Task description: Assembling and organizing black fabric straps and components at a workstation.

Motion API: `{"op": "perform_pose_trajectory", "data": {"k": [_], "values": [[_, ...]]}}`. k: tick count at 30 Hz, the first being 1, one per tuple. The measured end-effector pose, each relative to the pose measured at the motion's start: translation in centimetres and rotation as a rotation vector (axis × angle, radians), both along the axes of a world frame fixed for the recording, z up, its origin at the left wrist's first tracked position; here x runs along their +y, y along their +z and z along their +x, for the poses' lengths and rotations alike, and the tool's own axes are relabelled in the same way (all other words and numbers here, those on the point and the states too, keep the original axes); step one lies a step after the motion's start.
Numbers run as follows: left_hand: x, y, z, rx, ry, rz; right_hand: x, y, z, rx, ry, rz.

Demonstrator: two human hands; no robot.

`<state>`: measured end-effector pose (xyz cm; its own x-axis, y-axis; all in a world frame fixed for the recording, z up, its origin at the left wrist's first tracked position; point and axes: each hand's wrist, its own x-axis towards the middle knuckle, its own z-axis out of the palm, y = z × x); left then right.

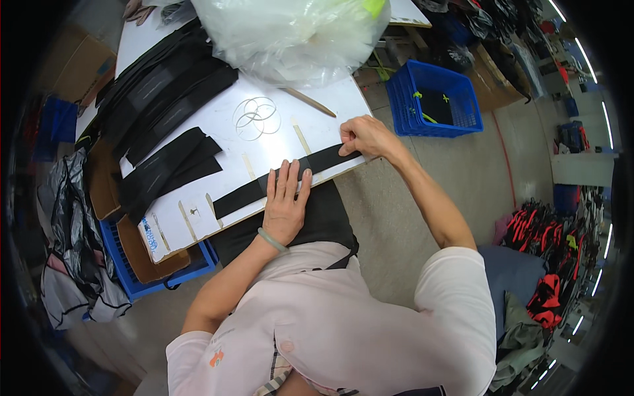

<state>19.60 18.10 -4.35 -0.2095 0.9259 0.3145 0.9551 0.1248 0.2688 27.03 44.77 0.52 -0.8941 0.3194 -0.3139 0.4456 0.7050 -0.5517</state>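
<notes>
A long black fabric strip (pixel 239 199) lies along the near edge of the white table (pixel 218 105), with a duller grey band across its middle. My left hand (pixel 285 210) rests flat on the strip's middle, fingers stretched out; a pale bangle circles that wrist. At the strip's right end, my right hand (pixel 370 137) is closed in a pinch on the fabric. Loops of thin white cord (pixel 257 119) lie beyond the strip, near a pointed brown stick (pixel 309 101). Shorter black strips (pixel 173 165) lie to the left.
Stacked black fabric pieces (pixel 158 86) cover the table's far left. A large clear plastic bag (pixel 290 39) bulges at the back. A blue crate (pixel 432 99) stands on the floor at right; another blue crate (pixel 205 261) holding cardboard sits below the table's left corner.
</notes>
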Motion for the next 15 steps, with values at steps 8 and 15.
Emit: {"op": "perform_pose_trajectory", "data": {"k": [8,15], "values": [[-0.2,0.0,-0.2,0.031,0.011,0.000,1.3,-0.8,0.0,0.070,0.113,-0.082],[0.0,0.4,0.1,0.009,-0.003,0.006,1.8,-1.1,0.7,0.072,0.086,-0.106]]}}
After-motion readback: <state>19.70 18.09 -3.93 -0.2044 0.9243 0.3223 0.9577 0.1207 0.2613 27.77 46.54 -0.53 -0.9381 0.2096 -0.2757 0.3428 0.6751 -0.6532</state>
